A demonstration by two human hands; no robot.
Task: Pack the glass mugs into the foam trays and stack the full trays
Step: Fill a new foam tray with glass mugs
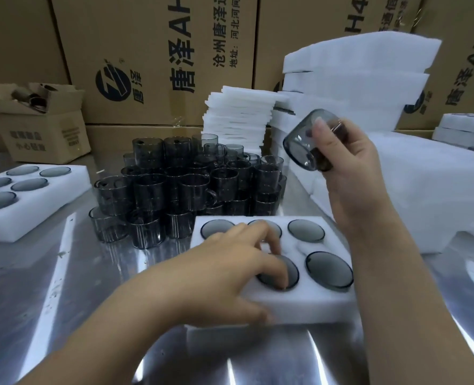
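Head view: the left hand (224,270) lies on the rectangular white foam tray (299,304) at about 6 o'clock on the shiny steel table (63,287). Its fingers are bent over the top of the tray, and their tips press the round base of a smoky grey glass mug (292,275) sunk upside down in the near middle hole. The thumb lies against the tray's near wall, so the hand pinches that edge. Four more mug bases show in the tray's other holes. The near-left hole is hidden under the hand.

The right hand (349,173) is raised at about 2 o'clock, above and beyond the tray. Its fingers are curled round a second smoky grey glass mug (302,145), which it holds tilted in the air with the base towards the camera, touching nothing else.

At 12 o'clock from the tray stands a dense cluster of loose grey glass mugs (180,190), stacked in tiers. At 9 o'clock a second white foam tray (22,226) lies filled with mugs. A stack of thin white foam sheets (238,118) rises behind the cluster, and a large pile of white foam blocks (424,190) fills 3 o'clock. Printed brown cardboard cartons (152,51) form the back wall.
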